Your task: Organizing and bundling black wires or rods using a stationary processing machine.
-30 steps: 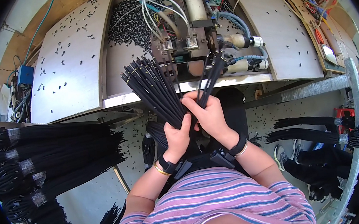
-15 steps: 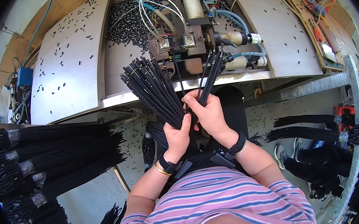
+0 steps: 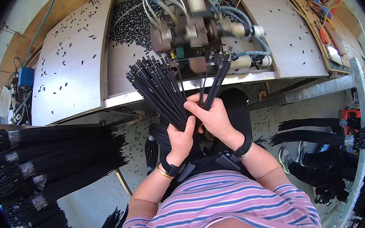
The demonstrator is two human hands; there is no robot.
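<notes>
Only the head view here, looking straight down. Dead centre we've got the left hand (image 3: 180, 138) wrapped tight round a fat bundle of black cables (image 3: 158, 87), which fans out toward 11 o'clock so the metal-tipped ends sit just in front of the machine. The right hand (image 3: 213, 119) is right beside it, the two hands touching, and its fingers are pinched on a smaller bunch of cables (image 3: 216, 80) that runs up toward 1 o'clock, tips right at the machine's front. Hard to say if those tips are actually inside the fixture or just against it, since it all goes black on black there.

The machine (image 3: 192, 29) sits at 12 o'clock, a metal block with pale hoses and wires looping off the top. Behind it, at about 11, there's a heap of small black parts (image 3: 132, 24), and more of them are scattered over the grey panel (image 3: 70, 67) out at 10 o'clock.

At 9 o'clock we see big taped bundles of black cable (image 3: 46, 162) stacked sideways, well apart from the hands. More coiled bundles (image 3: 325, 139) hang at 3 to 4 o'clock near a silver rail (image 3: 316, 90). Both wrists wear dark bands, and a striped pink shirt (image 3: 218, 207) fills 6 o'clock.
</notes>
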